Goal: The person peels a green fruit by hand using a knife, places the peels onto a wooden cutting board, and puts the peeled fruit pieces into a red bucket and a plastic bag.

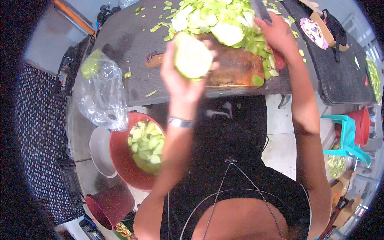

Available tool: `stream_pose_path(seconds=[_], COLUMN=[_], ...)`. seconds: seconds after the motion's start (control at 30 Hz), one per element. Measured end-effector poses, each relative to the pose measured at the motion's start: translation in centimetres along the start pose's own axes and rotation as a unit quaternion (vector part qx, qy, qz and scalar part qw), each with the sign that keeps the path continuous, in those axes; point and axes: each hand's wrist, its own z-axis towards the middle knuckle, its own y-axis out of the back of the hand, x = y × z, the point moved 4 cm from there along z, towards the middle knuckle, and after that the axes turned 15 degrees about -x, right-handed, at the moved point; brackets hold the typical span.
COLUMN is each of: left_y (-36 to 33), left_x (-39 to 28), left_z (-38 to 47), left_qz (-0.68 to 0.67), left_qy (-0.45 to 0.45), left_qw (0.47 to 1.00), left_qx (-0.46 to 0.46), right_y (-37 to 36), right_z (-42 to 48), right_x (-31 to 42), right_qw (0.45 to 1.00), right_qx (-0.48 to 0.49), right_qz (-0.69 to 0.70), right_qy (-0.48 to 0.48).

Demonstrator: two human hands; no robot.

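Note:
My left hand, with a metal-banded watch or bracelet on its wrist, holds up a large pale-green, peeled piece of fruit or vegetable. It is above a wooden cutting board at the table's near edge. In my right hand, to the right of the board, is a knife; its red handle shows below the fist and its blurred blade points away from me. A heap of green peelings and pale slices spreads behind the board and along its right side.
On the left, a clear plastic bag has a green fruit by it. Below stands a red bucket of cut pieces in liquid, beside a grey basin and a tilted maroon bucket. A turquoise stool is at right.

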Motion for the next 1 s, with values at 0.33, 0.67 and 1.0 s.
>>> stream_pose_path(seconds=[0.33, 0.67, 1.0], left_y=[6.4, 8.8, -0.8], left_x=[-24.0, -19.1, 4.0], left_z=[-19.0, -21.4, -0.1], left_qz=[0.614, 0.821, 0.046], left_qy=[-0.254, -0.101, 0.034], left_qw=[0.719, 0.507, 0.995], left_qx=[-0.204, -0.242, -0.085], right_y=[-7.4, -7.4, 0.7], right_z=[0.5, -2.3, -7.5], right_x=[0.8, 2.2, 6.7], right_qw=[0.969, 0.950, 0.938], right_qx=[0.102, 0.273, 0.279], right_qz=[-0.096, -0.051, 0.178], right_qy=[0.204, 0.143, -0.106])
